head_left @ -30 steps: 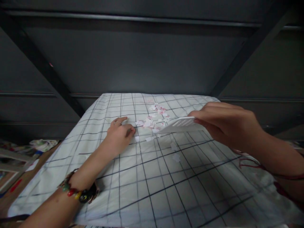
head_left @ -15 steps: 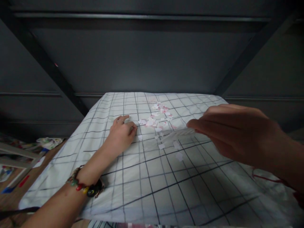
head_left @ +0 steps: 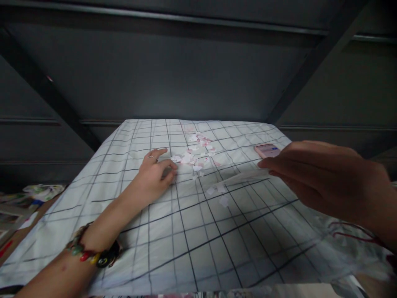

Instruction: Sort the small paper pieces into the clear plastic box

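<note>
My right hand (head_left: 328,178) pinches a clear plastic bag (head_left: 245,177) between thumb and fingers, holding it over the checked cloth. The bag is see-through, and its far edge is hard to make out. My left hand (head_left: 155,174) rests on the cloth at the left of the paper scraps (head_left: 187,158), wearing a ring. Its thumb and index finger curl together while other fingers reach outward; whatever they hold, if anything, is too small to tell. The scraps are white and pink. Several white pieces (head_left: 223,201) show nearer, below or within the bag.
A white cloth with dark checks (head_left: 173,240) covers the surface. A pink-edged phone (head_left: 267,150) lies beyond my right hand. Dark panels (head_left: 173,70) stand at the back. Clear plastic with a red cord (head_left: 350,229) lies by my right wrist. Clutter sits at the left on the floor.
The view has turned slightly right, and the phone now shows beside my right hand. The bag looks stretched a little wider. My left thumb and index finger have shifted slightly.
</note>
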`<action>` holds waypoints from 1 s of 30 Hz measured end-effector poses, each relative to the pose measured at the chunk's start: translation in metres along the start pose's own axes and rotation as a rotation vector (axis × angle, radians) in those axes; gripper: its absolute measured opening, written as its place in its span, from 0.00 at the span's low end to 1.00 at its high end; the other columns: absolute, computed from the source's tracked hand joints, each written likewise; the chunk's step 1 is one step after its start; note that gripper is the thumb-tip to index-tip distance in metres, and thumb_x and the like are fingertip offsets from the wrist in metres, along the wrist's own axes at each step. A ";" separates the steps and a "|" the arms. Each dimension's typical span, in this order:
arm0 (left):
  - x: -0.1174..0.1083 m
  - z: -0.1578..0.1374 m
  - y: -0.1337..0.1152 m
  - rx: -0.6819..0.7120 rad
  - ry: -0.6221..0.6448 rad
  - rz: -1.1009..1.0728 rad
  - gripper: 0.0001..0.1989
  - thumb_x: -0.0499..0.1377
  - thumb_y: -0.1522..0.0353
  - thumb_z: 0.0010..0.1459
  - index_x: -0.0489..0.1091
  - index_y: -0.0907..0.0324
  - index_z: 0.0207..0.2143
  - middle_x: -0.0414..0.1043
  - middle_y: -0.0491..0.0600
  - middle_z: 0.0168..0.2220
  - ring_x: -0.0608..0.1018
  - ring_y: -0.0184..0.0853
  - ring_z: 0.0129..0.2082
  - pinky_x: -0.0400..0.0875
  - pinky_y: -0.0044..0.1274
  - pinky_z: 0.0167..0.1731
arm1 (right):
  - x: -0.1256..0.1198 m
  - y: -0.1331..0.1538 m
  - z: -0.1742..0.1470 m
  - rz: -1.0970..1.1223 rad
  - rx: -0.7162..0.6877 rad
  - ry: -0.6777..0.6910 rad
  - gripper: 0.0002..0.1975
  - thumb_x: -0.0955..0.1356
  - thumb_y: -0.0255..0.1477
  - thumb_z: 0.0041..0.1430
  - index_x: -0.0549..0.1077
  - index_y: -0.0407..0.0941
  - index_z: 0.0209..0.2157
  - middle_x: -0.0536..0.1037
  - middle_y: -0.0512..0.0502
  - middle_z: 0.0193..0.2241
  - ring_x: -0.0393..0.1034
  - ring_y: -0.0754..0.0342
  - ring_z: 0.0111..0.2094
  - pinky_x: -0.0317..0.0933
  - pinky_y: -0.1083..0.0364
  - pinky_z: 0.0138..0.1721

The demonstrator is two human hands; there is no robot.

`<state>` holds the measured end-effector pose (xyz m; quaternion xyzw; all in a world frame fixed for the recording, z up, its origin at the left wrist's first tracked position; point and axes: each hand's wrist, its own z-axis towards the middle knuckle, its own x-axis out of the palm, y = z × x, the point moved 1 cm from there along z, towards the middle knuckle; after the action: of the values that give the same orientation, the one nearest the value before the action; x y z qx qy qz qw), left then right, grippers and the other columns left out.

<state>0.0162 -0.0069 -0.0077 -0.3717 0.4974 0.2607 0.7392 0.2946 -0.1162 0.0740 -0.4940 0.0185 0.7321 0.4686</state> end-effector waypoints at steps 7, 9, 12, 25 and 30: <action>0.001 -0.007 -0.013 0.185 -0.030 -0.042 0.11 0.51 0.69 0.61 0.73 0.59 0.38 0.58 0.57 0.59 0.58 0.49 0.63 0.57 0.46 0.59 | 0.007 -0.008 -0.004 0.070 -0.048 0.016 0.12 0.57 0.20 0.64 0.67 0.47 0.33 0.67 0.52 0.20 0.58 0.56 0.23 0.53 0.54 0.24; 0.001 -0.008 -0.015 0.230 -0.049 -0.036 0.12 0.50 0.69 0.62 0.74 0.60 0.39 0.58 0.58 0.59 0.58 0.50 0.63 0.57 0.46 0.60 | 0.009 -0.012 -0.005 0.079 -0.035 0.021 0.10 0.58 0.21 0.65 0.67 0.45 0.37 0.70 0.50 0.22 0.59 0.56 0.24 0.54 0.54 0.24; 0.001 -0.009 -0.016 0.278 -0.073 -0.041 0.13 0.50 0.70 0.63 0.74 0.60 0.39 0.59 0.58 0.58 0.58 0.50 0.63 0.56 0.45 0.60 | 0.013 -0.016 -0.006 0.057 -0.035 0.015 0.10 0.58 0.21 0.65 0.67 0.46 0.39 0.70 0.51 0.23 0.60 0.55 0.25 0.54 0.54 0.25; 0.002 -0.011 -0.022 0.399 -0.013 -0.101 0.12 0.52 0.68 0.65 0.75 0.61 0.40 0.55 0.59 0.61 0.53 0.51 0.65 0.52 0.43 0.62 | 0.004 -0.018 -0.021 0.086 -0.039 0.077 0.12 0.56 0.21 0.65 0.67 0.47 0.36 0.71 0.51 0.22 0.64 0.57 0.24 0.57 0.56 0.25; 0.001 -0.012 -0.021 0.429 0.001 -0.148 0.10 0.54 0.69 0.64 0.74 0.59 0.41 0.54 0.56 0.62 0.52 0.49 0.65 0.53 0.41 0.62 | 0.000 -0.006 -0.026 0.015 0.034 0.024 0.11 0.57 0.23 0.67 0.67 0.47 0.35 0.71 0.51 0.20 0.65 0.56 0.24 0.59 0.55 0.27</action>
<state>0.0262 -0.0291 -0.0047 -0.2418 0.5131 0.0938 0.8182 0.3167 -0.1259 0.0633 -0.4945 0.0406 0.7292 0.4712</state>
